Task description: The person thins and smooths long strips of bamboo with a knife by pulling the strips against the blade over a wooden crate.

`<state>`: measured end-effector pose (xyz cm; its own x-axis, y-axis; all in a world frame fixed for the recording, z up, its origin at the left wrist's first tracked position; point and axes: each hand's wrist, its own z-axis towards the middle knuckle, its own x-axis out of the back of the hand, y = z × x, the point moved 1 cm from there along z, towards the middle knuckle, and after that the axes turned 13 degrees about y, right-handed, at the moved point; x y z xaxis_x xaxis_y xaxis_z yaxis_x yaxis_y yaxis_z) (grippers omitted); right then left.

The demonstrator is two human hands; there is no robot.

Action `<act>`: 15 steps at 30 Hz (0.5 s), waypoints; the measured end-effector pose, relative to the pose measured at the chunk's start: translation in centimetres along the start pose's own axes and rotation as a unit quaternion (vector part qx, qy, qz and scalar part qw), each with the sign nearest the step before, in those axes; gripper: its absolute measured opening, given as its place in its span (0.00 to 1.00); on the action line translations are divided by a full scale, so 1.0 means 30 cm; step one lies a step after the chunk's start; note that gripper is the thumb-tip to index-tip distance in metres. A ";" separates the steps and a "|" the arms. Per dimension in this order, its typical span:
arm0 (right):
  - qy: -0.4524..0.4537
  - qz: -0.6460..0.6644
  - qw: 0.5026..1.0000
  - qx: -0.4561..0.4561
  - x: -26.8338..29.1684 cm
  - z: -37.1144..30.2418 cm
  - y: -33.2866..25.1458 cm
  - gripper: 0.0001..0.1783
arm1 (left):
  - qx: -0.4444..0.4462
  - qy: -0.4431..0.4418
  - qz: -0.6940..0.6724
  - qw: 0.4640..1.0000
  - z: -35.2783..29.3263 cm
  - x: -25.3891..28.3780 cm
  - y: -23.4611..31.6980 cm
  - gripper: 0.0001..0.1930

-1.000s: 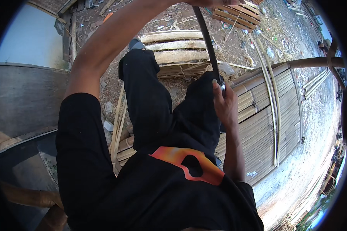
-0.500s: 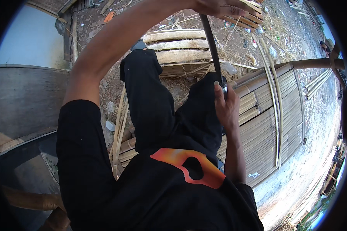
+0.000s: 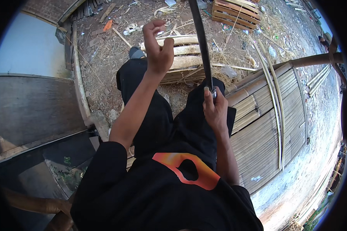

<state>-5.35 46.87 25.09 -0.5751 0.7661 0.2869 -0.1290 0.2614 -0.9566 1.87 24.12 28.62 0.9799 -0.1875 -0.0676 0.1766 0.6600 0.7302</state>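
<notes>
Long dark blade [image 3: 201,40] slants up in front of the right knee, far end running off the top edge of view, near end gripped in the right hand [image 3: 216,109], fingers closed round it. Left hand [image 3: 158,54] raised to the left of the blade, clear of it, fingers loosely curled and open, seen against the left end of a pale slatted crate [image 3: 187,62] beyond the knees. Farther out: grey shoe [image 3: 136,53] by that crate, second slatted crate [image 3: 235,17] on littered ground, two long bamboo strips [image 3: 282,111] across the bamboo-slat surface [image 3: 254,146] at right.
</notes>
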 end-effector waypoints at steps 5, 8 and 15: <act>-0.014 0.014 1.000 -0.016 -0.015 0.009 -0.003 0.23 | 0.128 -0.256 0.062 0.956 -0.340 0.019 -0.040 0.25; -0.021 0.018 1.000 -0.008 -0.015 0.007 0.004 0.24 | 0.146 -0.282 0.057 0.947 -0.320 -0.010 -0.088 0.15; 0.004 -0.047 0.999 0.009 -0.016 -0.029 -0.033 0.24 | 0.045 -0.197 0.133 0.970 -0.308 -0.025 -0.075 0.06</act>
<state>-4.23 46.76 25.93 -0.5535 0.7434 0.3755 -0.1961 0.3218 -0.9263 1.59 29.51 20.75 0.8754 -0.2949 0.3830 -0.1033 0.6600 0.7441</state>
